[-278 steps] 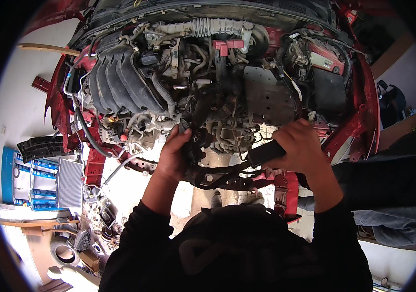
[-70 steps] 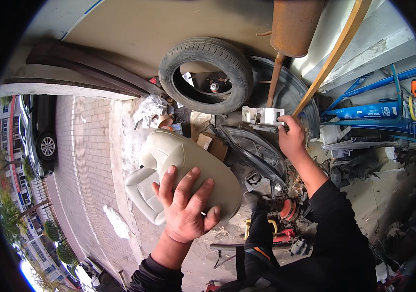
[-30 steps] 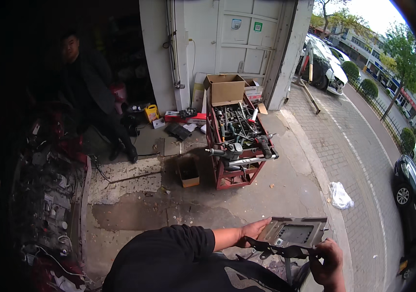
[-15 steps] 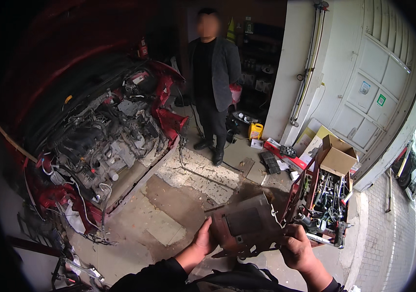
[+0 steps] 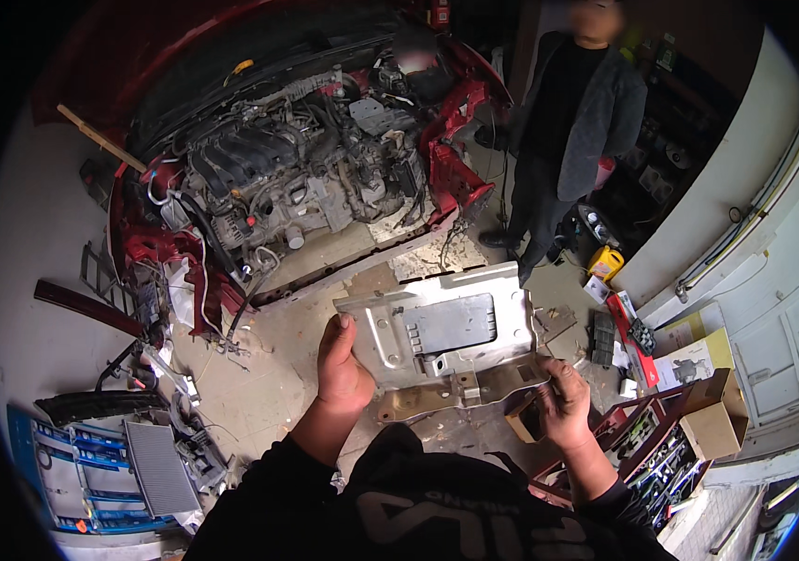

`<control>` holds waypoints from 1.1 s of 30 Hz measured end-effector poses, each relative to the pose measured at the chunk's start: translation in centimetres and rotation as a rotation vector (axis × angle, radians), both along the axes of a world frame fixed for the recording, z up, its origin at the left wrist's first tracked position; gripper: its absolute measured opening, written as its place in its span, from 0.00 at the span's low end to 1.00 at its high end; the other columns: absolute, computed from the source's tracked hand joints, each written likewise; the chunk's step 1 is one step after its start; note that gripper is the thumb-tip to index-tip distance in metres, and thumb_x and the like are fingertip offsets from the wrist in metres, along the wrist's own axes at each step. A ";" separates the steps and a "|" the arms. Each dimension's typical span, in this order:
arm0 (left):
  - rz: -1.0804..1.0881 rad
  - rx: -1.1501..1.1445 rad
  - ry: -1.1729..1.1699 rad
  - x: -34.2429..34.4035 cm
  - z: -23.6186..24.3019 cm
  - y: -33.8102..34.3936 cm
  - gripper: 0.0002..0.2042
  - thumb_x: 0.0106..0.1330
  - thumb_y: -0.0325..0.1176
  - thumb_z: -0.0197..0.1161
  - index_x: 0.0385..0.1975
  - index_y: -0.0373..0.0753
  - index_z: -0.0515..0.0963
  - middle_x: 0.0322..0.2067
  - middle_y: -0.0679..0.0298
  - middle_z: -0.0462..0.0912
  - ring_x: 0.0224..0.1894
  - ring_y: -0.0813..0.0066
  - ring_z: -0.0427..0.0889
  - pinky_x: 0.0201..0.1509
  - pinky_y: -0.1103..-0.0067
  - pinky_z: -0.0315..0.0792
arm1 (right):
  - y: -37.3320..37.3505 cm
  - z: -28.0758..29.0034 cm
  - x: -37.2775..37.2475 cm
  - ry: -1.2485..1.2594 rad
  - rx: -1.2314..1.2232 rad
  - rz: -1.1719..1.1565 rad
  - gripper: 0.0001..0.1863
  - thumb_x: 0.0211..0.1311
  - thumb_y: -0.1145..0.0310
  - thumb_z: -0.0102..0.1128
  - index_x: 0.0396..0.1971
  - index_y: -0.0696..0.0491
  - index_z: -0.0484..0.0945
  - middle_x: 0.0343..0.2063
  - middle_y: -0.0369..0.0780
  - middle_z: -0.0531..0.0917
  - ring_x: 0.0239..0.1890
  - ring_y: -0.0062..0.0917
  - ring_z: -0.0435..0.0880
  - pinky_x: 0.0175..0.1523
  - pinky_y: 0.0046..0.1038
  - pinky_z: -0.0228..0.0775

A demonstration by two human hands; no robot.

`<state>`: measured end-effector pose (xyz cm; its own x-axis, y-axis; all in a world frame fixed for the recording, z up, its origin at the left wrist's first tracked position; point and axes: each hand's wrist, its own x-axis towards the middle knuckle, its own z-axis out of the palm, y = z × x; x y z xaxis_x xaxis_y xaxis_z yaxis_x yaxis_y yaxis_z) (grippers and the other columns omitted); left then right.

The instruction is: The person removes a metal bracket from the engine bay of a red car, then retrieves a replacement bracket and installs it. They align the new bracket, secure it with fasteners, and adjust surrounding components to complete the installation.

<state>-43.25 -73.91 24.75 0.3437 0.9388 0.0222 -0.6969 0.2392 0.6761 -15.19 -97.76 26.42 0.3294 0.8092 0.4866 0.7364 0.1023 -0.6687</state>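
Note:
Held up in front of me is a silvery stamped sheet-metal bracket [image 5: 449, 323], with a rectangular panel at its middle and bent, rust-stained tabs along its near edge. My left hand [image 5: 343, 372] is closed on its left edge, thumb up against the face. At the near right corner, my right hand [image 5: 564, 397] grips it between thumb and curled fingers. Beyond the bracket lies the exposed engine [image 5: 278, 168] of a red car [image 5: 460, 178], its hood raised and its front end stripped.
A person [image 5: 568, 122] in a dark jacket stands beyond the bracket to the right. A toolbox [image 5: 661, 449] and cardboard box [image 5: 715, 416] are at lower right, near a yellow jug [image 5: 605, 263]. A blue rack [image 5: 91, 472] and a grey finned panel [image 5: 161, 467] lie at lower left.
My view has turned left toward the car. The bracket has been raised and moved forward in both hands, and its face is now brightly lit.

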 end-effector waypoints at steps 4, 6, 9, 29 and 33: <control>0.235 -0.019 -0.033 -1.9 0.6 5.7 0.08 0.87 0.38 0.62 0.52 0.41 0.78 0.57 0.61 0.87 0.60 0.65 0.86 0.71 0.62 0.76 | 10.0 -0.5 2.0 0.272 -0.241 0.150 0.30 0.79 0.76 0.69 0.75 0.61 0.71 0.63 0.48 0.85 0.65 0.31 0.85 0.68 0.34 0.79; 0.287 0.066 -0.051 -2.5 0.9 9.0 0.11 0.87 0.39 0.61 0.54 0.38 0.78 0.58 0.60 0.87 0.61 0.64 0.85 0.72 0.62 0.76 | 15.3 -1.3 2.3 0.325 -0.262 0.203 0.28 0.77 0.75 0.71 0.72 0.60 0.73 0.54 0.51 0.89 0.49 0.32 0.92 0.55 0.33 0.84; 0.397 0.147 -0.017 -2.5 1.4 15.9 0.13 0.88 0.42 0.59 0.56 0.37 0.78 0.61 0.58 0.86 0.64 0.64 0.85 0.74 0.62 0.76 | 22.3 -1.8 3.1 0.171 -0.324 0.284 0.26 0.75 0.76 0.71 0.69 0.59 0.76 0.52 0.49 0.90 0.42 0.33 0.93 0.48 0.33 0.85; 0.516 0.345 -0.001 4.4 6.2 45.8 0.11 0.88 0.41 0.58 0.53 0.40 0.79 0.56 0.62 0.87 0.59 0.69 0.84 0.71 0.66 0.74 | 53.3 -0.2 10.4 0.572 -0.571 0.460 0.22 0.80 0.75 0.66 0.70 0.60 0.78 0.57 0.43 0.88 0.50 0.25 0.90 0.54 0.31 0.85; 0.620 0.369 0.080 7.2 6.2 46.8 0.26 0.86 0.47 0.58 0.75 0.37 0.72 0.69 0.57 0.80 0.71 0.57 0.79 0.79 0.57 0.69 | 59.9 0.6 12.1 1.004 -0.544 0.775 0.28 0.88 0.64 0.57 0.79 0.59 0.68 0.63 0.46 0.86 0.56 0.31 0.89 0.56 0.35 0.85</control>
